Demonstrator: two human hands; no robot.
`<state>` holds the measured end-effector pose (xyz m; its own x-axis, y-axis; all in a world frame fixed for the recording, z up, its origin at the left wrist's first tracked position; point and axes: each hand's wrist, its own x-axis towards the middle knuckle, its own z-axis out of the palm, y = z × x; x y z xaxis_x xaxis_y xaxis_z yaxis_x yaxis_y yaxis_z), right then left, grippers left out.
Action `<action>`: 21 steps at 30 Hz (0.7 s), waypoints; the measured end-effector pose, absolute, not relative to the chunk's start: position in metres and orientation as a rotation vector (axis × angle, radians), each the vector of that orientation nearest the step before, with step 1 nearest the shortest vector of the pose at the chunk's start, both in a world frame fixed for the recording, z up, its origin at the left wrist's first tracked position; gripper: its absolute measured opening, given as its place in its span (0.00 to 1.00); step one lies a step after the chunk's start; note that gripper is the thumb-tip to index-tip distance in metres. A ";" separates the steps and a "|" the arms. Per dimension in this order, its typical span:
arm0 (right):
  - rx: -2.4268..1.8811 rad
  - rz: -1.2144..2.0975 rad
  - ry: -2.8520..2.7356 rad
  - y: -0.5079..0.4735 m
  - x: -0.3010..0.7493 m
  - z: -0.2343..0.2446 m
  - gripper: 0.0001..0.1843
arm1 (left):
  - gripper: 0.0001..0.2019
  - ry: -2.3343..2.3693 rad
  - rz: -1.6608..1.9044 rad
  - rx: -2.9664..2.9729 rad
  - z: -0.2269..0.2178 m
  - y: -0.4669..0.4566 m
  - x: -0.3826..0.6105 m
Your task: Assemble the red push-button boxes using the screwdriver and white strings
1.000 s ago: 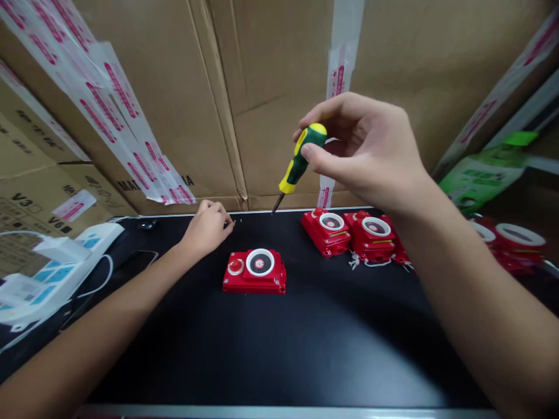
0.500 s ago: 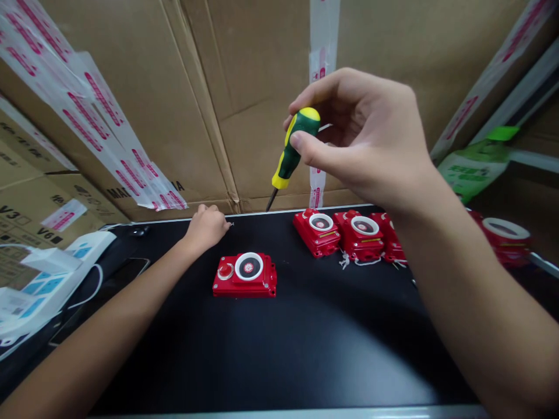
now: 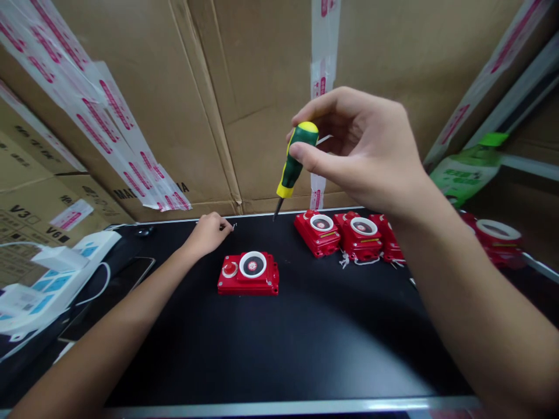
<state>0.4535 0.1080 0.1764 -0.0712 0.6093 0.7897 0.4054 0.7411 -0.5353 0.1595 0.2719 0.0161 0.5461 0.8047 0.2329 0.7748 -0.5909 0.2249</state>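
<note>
My right hand [image 3: 367, 148] is raised above the table and grips a screwdriver [image 3: 293, 164] with a green and yellow handle, its tip pointing down and left. A red box-shaped device [image 3: 248, 273] with a round white-ringed dial and a red button lies on the black table [image 3: 283, 343] below it. My left hand [image 3: 208, 233] rests at the far edge of the table behind the device, fingers pinched on something tiny, perhaps a screw, that I cannot make out.
Several more red devices [image 3: 345, 233] sit in a row at the back right, others [image 3: 498, 233] further right. A white power strip [image 3: 48, 273] with cables and a dark phone [image 3: 126, 276] lie at the left. Taped cardboard boxes [image 3: 244, 99] wall off the back.
The right hand with the screwdriver has shifted slightly, mostly with the camera. The left hand stays at the far table edge, fingers now pinched.
</note>
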 end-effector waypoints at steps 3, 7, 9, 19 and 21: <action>-0.842 0.266 -1.646 0.109 0.453 0.168 0.16 | 0.15 1.280 0.604 2.606 0.035 0.245 0.158; -0.923 0.332 -1.601 0.107 0.451 0.144 0.19 | 0.17 0.960 0.586 2.574 0.056 0.198 0.158; -0.938 0.347 -1.576 0.101 0.448 0.129 0.17 | 0.23 0.738 0.497 2.494 0.056 0.180 0.157; -0.882 0.187 -1.425 0.065 0.426 0.073 0.11 | 0.33 0.663 0.425 2.472 0.027 0.161 0.157; -0.874 0.157 -1.383 0.062 0.424 0.066 0.12 | 0.31 0.678 0.460 2.468 0.026 0.159 0.159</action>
